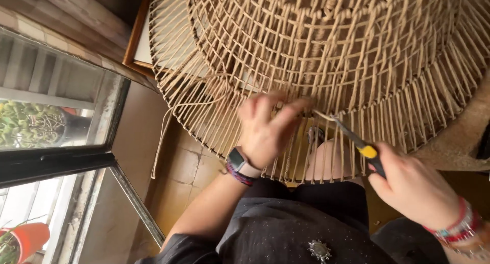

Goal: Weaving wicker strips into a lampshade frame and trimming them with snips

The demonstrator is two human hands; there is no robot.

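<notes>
A home craft corner beside a window (56, 121): tiled floor (184, 167), potted plants (23, 241) outside, and a large half-woven cane frame (326, 44) filling the room.

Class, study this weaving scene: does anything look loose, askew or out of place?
One loose cord hangs from the woven frame's left edge, dangling below the taut strands. The left hand is blurred; the right hand holds a yellow-handled tool.
</notes>
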